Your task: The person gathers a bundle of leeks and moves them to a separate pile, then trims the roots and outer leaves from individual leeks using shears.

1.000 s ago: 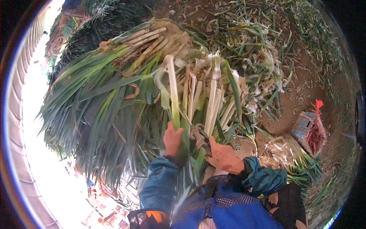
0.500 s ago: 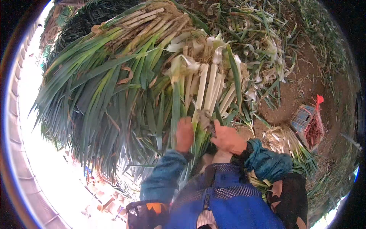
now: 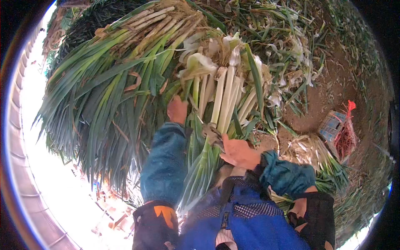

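My left hand (image 3: 178, 109) reaches to the edge of a large pile of leeks (image 3: 121, 96), among the green leaves; its fingertips are hidden there. My right hand (image 3: 239, 153) is closed around a small knife-like tool (image 3: 211, 132) with a thin blade pointing up and left. The tool lies over the lower stems of some peeled white leeks (image 3: 225, 98), which lie side by side in front of me. Loose pale outer skins (image 3: 202, 64) hang about their root ends. Green tops of the peeled leeks run down toward my lap.
Stripped leaves and roots (image 3: 287, 46) litter the ground at upper right. A smaller bundle of leeks (image 3: 312, 154) lies to my right, beside a red net bag (image 3: 345, 135) with a blue printed label. Bare soil (image 3: 333, 89) shows between them.
My left hand has moved up and left, from the leaves near my lap to the edge of the pile. My right hand has shifted slightly left and down with the tool.
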Demonstrator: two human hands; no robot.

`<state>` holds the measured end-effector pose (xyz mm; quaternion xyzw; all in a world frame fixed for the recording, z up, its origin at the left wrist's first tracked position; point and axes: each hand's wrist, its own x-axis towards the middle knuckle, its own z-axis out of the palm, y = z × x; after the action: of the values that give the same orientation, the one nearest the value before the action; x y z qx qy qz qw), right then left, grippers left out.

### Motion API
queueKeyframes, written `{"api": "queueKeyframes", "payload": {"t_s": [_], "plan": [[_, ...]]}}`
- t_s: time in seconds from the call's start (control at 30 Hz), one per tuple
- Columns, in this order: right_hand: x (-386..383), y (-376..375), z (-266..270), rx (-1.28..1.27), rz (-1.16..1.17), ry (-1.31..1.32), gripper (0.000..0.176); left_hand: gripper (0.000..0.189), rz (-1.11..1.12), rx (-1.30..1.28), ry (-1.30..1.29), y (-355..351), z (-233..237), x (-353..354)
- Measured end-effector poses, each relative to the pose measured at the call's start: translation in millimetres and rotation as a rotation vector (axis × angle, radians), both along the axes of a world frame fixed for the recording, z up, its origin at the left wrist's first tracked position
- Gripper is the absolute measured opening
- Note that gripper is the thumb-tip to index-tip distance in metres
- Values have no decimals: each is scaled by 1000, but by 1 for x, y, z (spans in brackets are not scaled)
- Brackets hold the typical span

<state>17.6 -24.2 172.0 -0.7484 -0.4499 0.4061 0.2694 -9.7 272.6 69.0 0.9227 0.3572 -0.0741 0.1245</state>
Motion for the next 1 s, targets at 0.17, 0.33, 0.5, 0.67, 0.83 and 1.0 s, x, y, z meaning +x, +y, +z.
{"api": "queueKeyframes", "payload": {"t_s": [0.17, 0.33, 0.5, 0.67, 0.83, 1.0], "plan": [[38, 47, -38, -100, -255, -81, 46, 15, 308, -604, -500, 0, 67, 52], [54, 30, -23, -211, -384, -22, 46, 19, -68, -249, -388, -65, 6, 0], [47, -1, -3, -243, -389, 32, 49, 20, 88, -18, -160, -92, -6, -28], [35, -19, 44, -254, -380, 70, 56, 29, 272, -946, -70, -36, 11, -34], [6, -34, 67, -290, -211, 110, 74, 38, 586, -1555, -271, -47, 65, -49], [-24, -41, 65, -287, -107, 98, 68, 31, 635, -1516, -345, -52, 31, -65]]}}
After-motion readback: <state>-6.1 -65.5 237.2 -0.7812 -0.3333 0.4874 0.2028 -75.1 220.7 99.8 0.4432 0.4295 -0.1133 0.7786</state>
